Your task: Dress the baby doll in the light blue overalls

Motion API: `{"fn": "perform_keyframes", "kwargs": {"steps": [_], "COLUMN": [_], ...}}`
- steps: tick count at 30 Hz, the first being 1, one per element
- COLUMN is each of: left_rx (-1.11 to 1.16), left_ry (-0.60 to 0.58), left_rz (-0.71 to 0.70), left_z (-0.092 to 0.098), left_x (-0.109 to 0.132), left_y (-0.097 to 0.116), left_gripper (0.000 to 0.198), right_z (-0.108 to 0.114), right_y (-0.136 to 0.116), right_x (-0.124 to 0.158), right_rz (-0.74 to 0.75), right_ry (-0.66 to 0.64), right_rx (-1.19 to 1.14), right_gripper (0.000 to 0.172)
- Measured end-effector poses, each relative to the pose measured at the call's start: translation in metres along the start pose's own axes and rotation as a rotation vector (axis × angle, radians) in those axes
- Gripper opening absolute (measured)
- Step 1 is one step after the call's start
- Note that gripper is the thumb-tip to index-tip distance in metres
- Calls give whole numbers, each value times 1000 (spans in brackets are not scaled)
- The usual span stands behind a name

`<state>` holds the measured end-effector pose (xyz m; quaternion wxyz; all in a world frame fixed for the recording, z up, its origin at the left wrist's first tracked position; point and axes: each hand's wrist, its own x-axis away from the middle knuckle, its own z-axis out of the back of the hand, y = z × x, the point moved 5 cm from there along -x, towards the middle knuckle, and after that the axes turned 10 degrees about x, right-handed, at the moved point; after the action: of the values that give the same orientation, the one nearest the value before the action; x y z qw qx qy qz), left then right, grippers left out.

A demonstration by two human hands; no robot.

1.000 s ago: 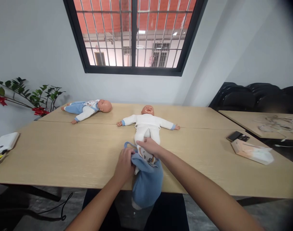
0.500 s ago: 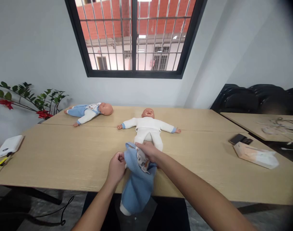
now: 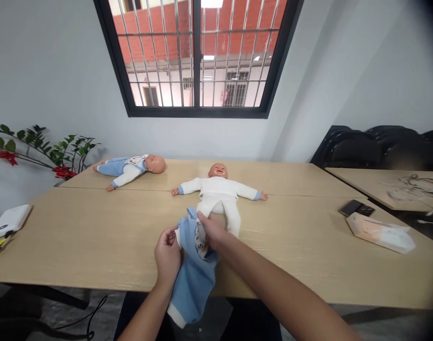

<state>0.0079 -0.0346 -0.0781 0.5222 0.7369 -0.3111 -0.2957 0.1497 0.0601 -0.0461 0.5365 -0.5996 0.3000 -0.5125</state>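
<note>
At table's near edge, 6 o'clock of the white doll, I see both hands, left hand and right hand, fingers clamped on the blue garment, having slid it leftward, the doll's leg coming free.

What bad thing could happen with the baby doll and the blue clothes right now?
The blue baby garment hangs past the edge of the wooden table, so it might slide off if the left hand or right hand lets go. Tugging could also drag the white-suited baby doll towards that edge.
</note>
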Motion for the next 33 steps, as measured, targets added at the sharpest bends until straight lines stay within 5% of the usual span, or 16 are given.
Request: {"fn": "perform_keyframes", "kwargs": {"steps": [3,9,15,25,33], "left_rx": [120,97,-196,-298,-307], "left_ry": [83,116,14,-260,-214], "left_rz": [-24,7,-141,-56,-61], "left_z": [5,10,5,-18,-13], "left_x": [-2,-11,-9,-7,-11], "left_y": [-3,-13,0,1,-1], "left_gripper": [31,30,34,33,38], "right_z": [-4,-7,-5,-13,25], "right_y": [0,4,2,-4,-11], "right_x": [2,8,10,11,26], "right_rz": [-5,-22,54,128,159], "right_ry": [2,-8,35,108,8], "right_rx": [-221,-208,-232,-255,357], "right_gripper": [31,36,47,38,31]}}
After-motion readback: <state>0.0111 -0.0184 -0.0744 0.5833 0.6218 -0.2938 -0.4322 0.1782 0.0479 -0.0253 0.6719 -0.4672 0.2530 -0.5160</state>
